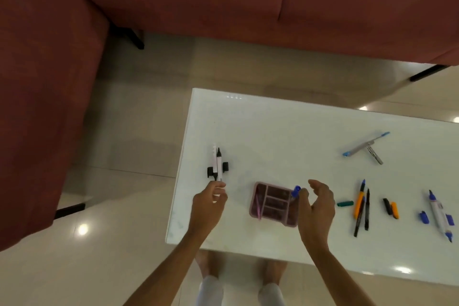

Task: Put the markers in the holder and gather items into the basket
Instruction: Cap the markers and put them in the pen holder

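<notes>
A mauve holder point(273, 220) with several compartments sits on the white table point(285, 136) near its front edge. A thin pink pen lies in its left slot. A blue-capped marker point(296, 191) stands tilted in the holder's right rear compartment. My right hand point(319, 206) hovers beside it, fingers apart, thumb next to the cap. My left hand point(211, 202) pinches the near end of a white marker with a black tip point(219, 165). This marker lies beside another white pen, between two black caps point(210, 172). No basket is visible.
Right of the holder lie a green cap point(345, 204), an orange marker point(359, 202), black pens point(367, 208), black and orange caps point(391, 208), and a white blue-tipped marker point(438, 216) with blue caps. A blue pen point(365, 144) lies farther back. A red sofa point(223, 2) stands beyond.
</notes>
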The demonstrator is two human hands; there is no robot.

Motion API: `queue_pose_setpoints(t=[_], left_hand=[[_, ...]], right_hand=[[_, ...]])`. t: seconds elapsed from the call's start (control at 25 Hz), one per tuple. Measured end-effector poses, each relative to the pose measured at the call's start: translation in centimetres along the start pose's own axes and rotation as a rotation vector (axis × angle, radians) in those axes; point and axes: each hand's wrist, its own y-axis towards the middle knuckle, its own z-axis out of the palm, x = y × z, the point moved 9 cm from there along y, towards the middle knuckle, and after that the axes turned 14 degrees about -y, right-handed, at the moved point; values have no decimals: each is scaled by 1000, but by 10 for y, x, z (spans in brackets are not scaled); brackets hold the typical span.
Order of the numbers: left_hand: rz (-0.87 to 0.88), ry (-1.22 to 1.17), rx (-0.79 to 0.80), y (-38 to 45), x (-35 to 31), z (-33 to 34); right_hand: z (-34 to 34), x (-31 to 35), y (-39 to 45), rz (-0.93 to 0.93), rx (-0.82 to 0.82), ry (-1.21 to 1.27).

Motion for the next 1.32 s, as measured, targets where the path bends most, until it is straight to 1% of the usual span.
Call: queue_pose_setpoints(t=[0.08,0.12,0.2,0.28,0.4,0.48,0.64,0.8,0.88,1.0,1.08,1.16,1.24,1.32], left_hand=[[17,33,-145,15,-4,-36],[18,63,-182,24,-4,-50],[16,165,-181,47,-2,-63],[-12,241,-142,70,1,-64],[-34,303,-101,95,5,-53],[-35,315,-117,101,7,-43],[12,310,-151,104,13,-30],[58,303,-174,102,14,-24],[64,360,-195,97,18,-24],[82,425,-209,88,26,-22],[110,404,-213,83,32,-22],[103,365,-205,80,37,-26],[65,174,-208,75,41,-37],[28,-130,-176,65,38,-46]], right_hand=[[3,38,1,-180,-26,-104],[6,58,-1,-266,-37,-139],[18,94,-5,-428,-41,-182],[35,121,-6,-515,-16,-198],[62,139,-3,-536,22,-226],[69,143,-2,-556,18,-237],[74,134,-7,-584,10,-245],[73,118,-8,-583,50,-269],[71,110,-11,-586,49,-293],[71,110,-20,-666,24,-404],[72,111,-26,-718,26,-454],[71,115,-33,-745,46,-431],[66,118,-40,-730,82,-363],[67,123,-47,-720,145,-352]])
